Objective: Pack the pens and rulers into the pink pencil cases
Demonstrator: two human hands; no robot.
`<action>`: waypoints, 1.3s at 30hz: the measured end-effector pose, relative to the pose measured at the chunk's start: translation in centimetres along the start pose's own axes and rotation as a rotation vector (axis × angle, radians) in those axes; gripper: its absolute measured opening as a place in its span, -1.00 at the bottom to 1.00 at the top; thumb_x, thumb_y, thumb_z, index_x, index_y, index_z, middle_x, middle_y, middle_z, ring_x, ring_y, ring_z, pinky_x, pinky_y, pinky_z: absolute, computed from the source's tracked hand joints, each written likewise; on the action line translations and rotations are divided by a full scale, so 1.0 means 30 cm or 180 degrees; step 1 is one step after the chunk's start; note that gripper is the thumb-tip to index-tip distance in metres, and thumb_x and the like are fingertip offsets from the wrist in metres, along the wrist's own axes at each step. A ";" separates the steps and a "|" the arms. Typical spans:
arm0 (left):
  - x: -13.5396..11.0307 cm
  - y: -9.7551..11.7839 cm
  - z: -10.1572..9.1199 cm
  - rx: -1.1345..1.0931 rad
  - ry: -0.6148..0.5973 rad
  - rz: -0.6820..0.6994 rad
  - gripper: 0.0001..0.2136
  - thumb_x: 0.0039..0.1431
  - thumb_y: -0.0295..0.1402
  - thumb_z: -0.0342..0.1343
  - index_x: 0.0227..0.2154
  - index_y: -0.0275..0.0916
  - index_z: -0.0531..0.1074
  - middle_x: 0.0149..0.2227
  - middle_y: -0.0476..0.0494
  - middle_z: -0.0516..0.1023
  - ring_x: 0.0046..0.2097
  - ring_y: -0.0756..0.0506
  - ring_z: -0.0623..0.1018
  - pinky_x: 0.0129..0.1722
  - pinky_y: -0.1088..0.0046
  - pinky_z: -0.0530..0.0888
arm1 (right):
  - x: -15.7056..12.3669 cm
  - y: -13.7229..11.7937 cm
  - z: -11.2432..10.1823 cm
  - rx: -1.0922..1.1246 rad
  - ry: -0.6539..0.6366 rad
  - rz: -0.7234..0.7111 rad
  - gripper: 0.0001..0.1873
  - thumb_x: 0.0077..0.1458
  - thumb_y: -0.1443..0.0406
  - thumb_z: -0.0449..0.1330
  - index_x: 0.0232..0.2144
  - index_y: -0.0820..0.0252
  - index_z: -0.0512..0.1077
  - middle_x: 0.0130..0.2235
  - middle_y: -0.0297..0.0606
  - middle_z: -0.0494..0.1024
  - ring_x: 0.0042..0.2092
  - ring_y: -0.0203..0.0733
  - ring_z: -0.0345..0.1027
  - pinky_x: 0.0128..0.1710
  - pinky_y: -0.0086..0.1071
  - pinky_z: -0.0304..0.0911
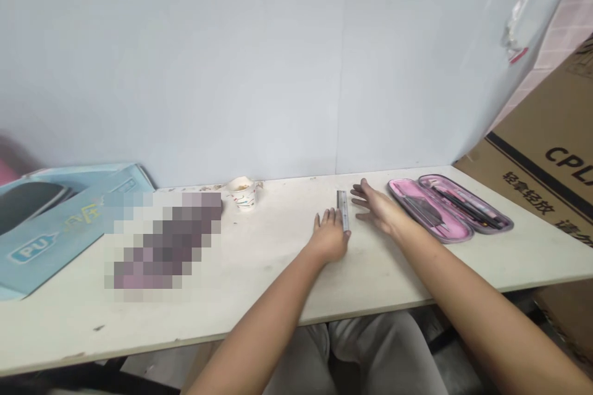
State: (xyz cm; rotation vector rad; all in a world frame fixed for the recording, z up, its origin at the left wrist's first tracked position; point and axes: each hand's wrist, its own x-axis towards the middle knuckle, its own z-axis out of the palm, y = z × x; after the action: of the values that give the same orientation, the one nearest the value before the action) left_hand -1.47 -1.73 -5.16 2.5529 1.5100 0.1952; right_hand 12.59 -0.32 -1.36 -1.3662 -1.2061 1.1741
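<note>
1. One narrow, straight-edged, pale ruler with a silvery sheen (342, 202), lying on the cream-white tabletop (259, 284), between the two hands and pointing away from the person.
2. One left hand (330, 239), palm down, fingers extended, thumb and forefinger by the ruler's near end; whether it grasps or merely rests against the ruler cannot be told.
3. One right hand (376, 207), fingers spread, holding nothing, just right of the ruler.
4. One grey-edged, pink-lined zip pencil case (456, 236), unfolded, right of the right hand; dark slender writing implements (472, 207) in its farther half.
5. One white paper cup with small coloured marks (245, 199), near the back edge.
6. One purplish elongated object (173, 241), pixelated, details hidden, left of the cup.
7. One light-blue flat package lettered "PU" (60, 259), far left.
</note>
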 end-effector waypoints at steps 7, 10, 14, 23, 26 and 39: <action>-0.022 0.015 0.030 0.0059 0.0002 0.0107 -0.36 0.18 -0.17 -0.32 0.19 -0.61 -0.18 0.25 -0.52 -0.13 0.27 -0.30 -0.12 0.21 0.12 -0.11 | 0.048 0.012 0.081 0.0232 0.0399 0.0407 -0.30 0.09 -0.11 -0.26 0.06 0.22 0.20 0.15 0.05 0.17 0.10 -0.07 0.16 -0.27 -0.26 0.34; -0.020 0.016 0.023 -0.0025 -0.0008 0.0122 -0.35 0.18 -0.19 -0.30 0.19 -0.63 -0.18 0.25 -0.52 -0.13 0.27 -0.29 -0.10 0.21 0.14 -0.11 | 0.048 0.046 0.088 0.0117 0.0378 0.0367 -0.34 0.10 -0.06 -0.19 0.01 0.30 0.26 0.05 0.11 0.30 -0.02 -0.08 0.30 -0.26 -0.26 0.34; -0.022 0.013 0.011 -0.0189 0.0037 0.0086 -0.36 0.16 -0.21 -0.26 0.19 -0.61 -0.15 0.25 -0.47 -0.11 0.27 -0.27 -0.06 0.22 0.16 -0.08 | 0.037 0.084 0.098 -0.0422 0.0007 -0.0088 -0.58 0.06 0.18 0.00 -0.09 0.30 0.36 -0.07 -0.02 0.45 -0.08 -0.14 0.36 -0.08 -0.27 0.25; -0.004 0.043 -0.002 -0.0887 0.0596 0.0657 -0.37 0.10 -0.30 -0.10 0.19 -0.50 -0.08 0.27 -0.36 -0.10 0.28 -0.13 -0.07 0.24 0.29 -0.01 | -0.001 0.091 0.024 -0.0487 0.0127 -0.0703 -0.55 0.02 0.39 0.00 0.01 0.33 0.29 0.06 -0.07 0.36 0.06 -0.24 0.24 0.08 -0.35 0.10; 0.036 0.103 -0.005 -0.0891 0.0747 0.0890 -0.38 0.11 -0.30 -0.11 0.20 -0.46 -0.10 0.28 -0.32 -0.13 0.29 -0.12 -0.10 0.25 0.29 -0.02 | -0.008 0.094 -0.066 -0.0509 0.0346 -0.1039 -0.51 0.01 0.43 -0.04 0.04 0.28 0.25 0.08 -0.11 0.33 0.09 -0.27 0.22 0.09 -0.34 0.11; 0.239 0.493 0.081 -0.0103 0.0436 0.1443 -0.42 0.15 -0.26 -0.25 0.21 -0.39 -0.13 0.28 -0.27 -0.15 0.29 -0.15 -0.11 0.21 0.04 -0.10 | -0.085 0.203 -0.501 -0.2205 0.1604 -0.1135 -0.53 0.07 0.39 -0.11 0.03 0.35 0.27 0.01 -0.04 0.40 0.06 -0.13 0.23 0.05 -0.28 0.11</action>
State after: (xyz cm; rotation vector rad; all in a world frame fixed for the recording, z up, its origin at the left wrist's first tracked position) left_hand 15.11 -2.63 -4.22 2.8672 0.9290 0.4538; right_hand 27.99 -4.09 -5.64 -1.7090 -1.4488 0.1195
